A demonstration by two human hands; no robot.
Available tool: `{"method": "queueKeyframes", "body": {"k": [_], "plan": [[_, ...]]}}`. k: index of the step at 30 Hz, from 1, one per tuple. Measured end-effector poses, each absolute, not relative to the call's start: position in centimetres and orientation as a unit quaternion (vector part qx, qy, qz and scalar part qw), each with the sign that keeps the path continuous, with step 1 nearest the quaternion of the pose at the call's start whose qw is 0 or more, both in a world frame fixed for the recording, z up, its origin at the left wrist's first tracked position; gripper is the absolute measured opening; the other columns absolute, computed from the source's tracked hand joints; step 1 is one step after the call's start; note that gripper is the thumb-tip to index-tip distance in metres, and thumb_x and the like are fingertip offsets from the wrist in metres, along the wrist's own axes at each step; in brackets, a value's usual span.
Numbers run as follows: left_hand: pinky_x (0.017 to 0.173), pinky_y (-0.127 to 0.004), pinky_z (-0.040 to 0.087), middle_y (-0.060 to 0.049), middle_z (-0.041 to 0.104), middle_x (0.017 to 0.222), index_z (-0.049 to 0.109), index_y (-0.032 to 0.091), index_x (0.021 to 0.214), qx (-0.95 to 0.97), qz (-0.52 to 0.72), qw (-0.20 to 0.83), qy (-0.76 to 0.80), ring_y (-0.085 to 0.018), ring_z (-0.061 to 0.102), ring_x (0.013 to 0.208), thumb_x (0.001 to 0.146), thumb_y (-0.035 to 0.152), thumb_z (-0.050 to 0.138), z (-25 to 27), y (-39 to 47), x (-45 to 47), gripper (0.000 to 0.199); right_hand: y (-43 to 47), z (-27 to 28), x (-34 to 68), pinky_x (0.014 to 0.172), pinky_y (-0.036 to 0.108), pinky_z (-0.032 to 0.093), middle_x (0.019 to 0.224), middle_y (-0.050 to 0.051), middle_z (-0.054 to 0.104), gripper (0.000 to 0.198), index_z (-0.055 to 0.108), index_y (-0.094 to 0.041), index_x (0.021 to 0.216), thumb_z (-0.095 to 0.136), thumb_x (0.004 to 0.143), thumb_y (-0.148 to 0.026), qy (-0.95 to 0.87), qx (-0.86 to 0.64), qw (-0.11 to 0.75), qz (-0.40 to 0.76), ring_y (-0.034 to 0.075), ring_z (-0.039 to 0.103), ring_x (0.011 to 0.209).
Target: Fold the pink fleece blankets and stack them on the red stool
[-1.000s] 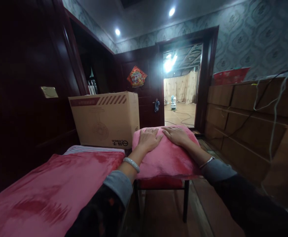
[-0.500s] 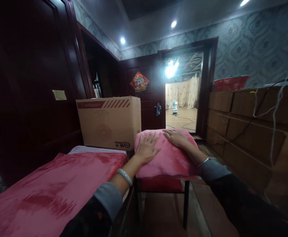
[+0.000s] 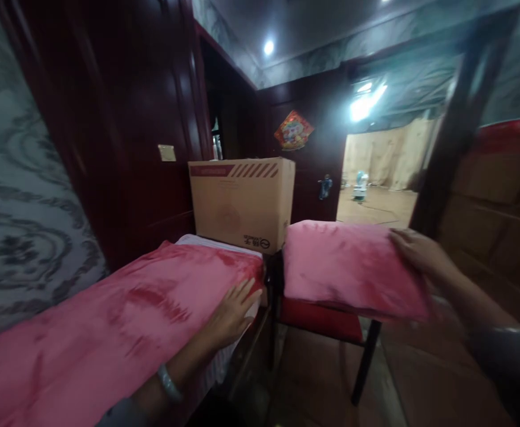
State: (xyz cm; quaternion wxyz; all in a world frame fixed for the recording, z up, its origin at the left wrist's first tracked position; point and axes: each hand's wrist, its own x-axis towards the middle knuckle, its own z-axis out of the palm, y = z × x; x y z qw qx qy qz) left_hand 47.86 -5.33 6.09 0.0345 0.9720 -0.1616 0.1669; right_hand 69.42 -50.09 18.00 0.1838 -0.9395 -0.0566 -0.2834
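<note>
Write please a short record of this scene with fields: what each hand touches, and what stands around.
left hand: open, flat on the edge of the pink blanket covering the bed
right hand: on the right side of the pink pillow; grip blurred
pillow support: chair with red seat and dark legs
behind the bed: cardboard box
background: open doorway, red ornament on the dark door

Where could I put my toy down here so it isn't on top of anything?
The long pink blanket is bare from the wall side to the left hand at its corner. The cardboard box has a flat free top. The pink pillow fills the chair, with the right hand on its edge. The gap between bed and chair is narrow.
</note>
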Motion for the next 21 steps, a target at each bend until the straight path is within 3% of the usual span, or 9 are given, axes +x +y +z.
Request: {"method": "queueKeyframes", "body": {"k": [3, 5, 7, 9, 12, 15, 17, 21], "plan": [[0.118, -0.053, 0.033, -0.015, 0.036, 0.16, 0.044, 0.021, 0.149, 0.978, 0.184, 0.031, -0.093, -0.029, 0.033, 0.148, 0.091, 0.022, 0.053, 3.1, -1.0, 43.0, 0.059, -49.2, 17.3, 65.7, 0.077, 0.044, 0.048, 0.12, 0.026, 0.067, 0.057, 0.066, -0.007, 0.128, 0.042, 0.093, -0.045, -0.075, -0.891, 0.218, -0.392, 0.036, 0.063, 0.112], [0.116, -0.052, 0.038, -0.015, 0.04, 0.157, 0.048, 0.02, 0.146, 0.977, 0.208, 0.019, -0.042, -0.03, 0.038, 0.146, 0.093, 0.024, 0.048, 1.2, 1.7, 39.2, 0.054, -46.5, 15.5, 62.1, 0.079, 0.045, 0.047, 0.113, 0.021, 0.071, 0.053, 0.069, -0.014, 0.124, 0.041, 0.093, -0.046, -0.113, -0.831, 0.257, -0.479, 0.035, 0.065, 0.105], [0.114, -0.05, 0.041, -0.014, 0.046, 0.154, 0.053, 0.02, 0.142, 0.973, 0.231, 0.002, 0.012, -0.029, 0.043, 0.142, 0.093, 0.026, 0.046, -0.3, 4.2, 35.2, 0.05, -42.1, 12.2, 58.5, 0.078, 0.04, 0.05, 0.11, 0.014, 0.073, 0.044, 0.07, -0.02, 0.118, 0.046, 0.093, -0.047, -0.22, -0.781, 0.343, -0.473, 0.028, 0.068, 0.092], [0.112, -0.049, 0.043, -0.013, 0.054, 0.147, 0.056, 0.02, 0.139, 0.967, 0.247, -0.018, 0.059, -0.029, 0.049, 0.138, 0.093, 0.028, 0.045, -1.4, 6.3, 31.2, 0.048, -36.6, 7.7, 55.7, 0.078, 0.036, 0.054, 0.1, 0.009, 0.075, 0.033, 0.072, -0.024, 0.107, 0.05, 0.093, -0.045, -0.371, -0.763, 0.417, -0.326, 0.025, 0.07, 0.088], [0.109, -0.049, 0.047, -0.014, 0.061, 0.14, 0.059, 0.017, 0.136, 0.954, 0.261, -0.049, 0.14, -0.03, 0.054, 0.133, 0.092, 0.032, 0.043, -2.3, 8.6, 25.1, 0.049, -27.7, -0.1, 53.8, 0.087, 0.039, 0.056, 0.104, 0.008, 0.075, 0.035, 0.075, -0.026, 0.102, 0.052, 0.091, -0.051, -0.447, -0.744, 0.496, -0.027, 0.027, 0.071, 0.096], [0.109, -0.049, 0.047, -0.012, 0.065, 0.135, 0.062, 0.019, 0.13, 0.931, 0.265, -0.069, 0.242, -0.03, 0.057, 0.13, 0.091, 0.037, 0.044, -2.8, 9.8, 19.0, 0.047, -20.6, -7.0, 54.0, 0.089, 0.047, 0.056, 0.095, 0.011, 0.076, 0.048, 0.075, -0.024, 0.09, 0.062, 0.071, -0.066, -0.351, -0.709, 0.593, 0.15, 0.033, 0.07, 0.095], [0.11, -0.047, 0.047, -0.011, 0.067, 0.132, 0.065, 0.02, 0.127, 0.914, 0.254, -0.073, 0.308, -0.029, 0.059, 0.127, 0.09, 0.04, 0.045, -3.1, 9.9, 14.8, 0.047, -17.4, -10.4, 54.5, 0.083, 0.049, 0.057, 0.094, 0.011, 0.075, 0.052, 0.072, -0.023, 0.088, 0.072, 0.056, -0.064, -0.249, -0.68, 0.639, 0.259, 0.036, 0.07, 0.095], [0.108, -0.047, 0.048, -0.013, 0.069, 0.128, 0.069, 0.018, 0.121, 0.85, 0.228, -0.081, 0.467, -0.031, 0.062, 0.122, 0.087, 0.045, 0.044, -4.1, 9.1, 7.0, 0.051, -13.7, -14.9, 55.9, 0.078, 0.046, 0.058, 0.087, 0.003, 0.072, 0.044, 0.063, -0.027, 0.091, 0.072, 0.054, -0.047, 0.012, -0.59, 0.708, 0.387, 0.029, 0.072, 0.085]]}}
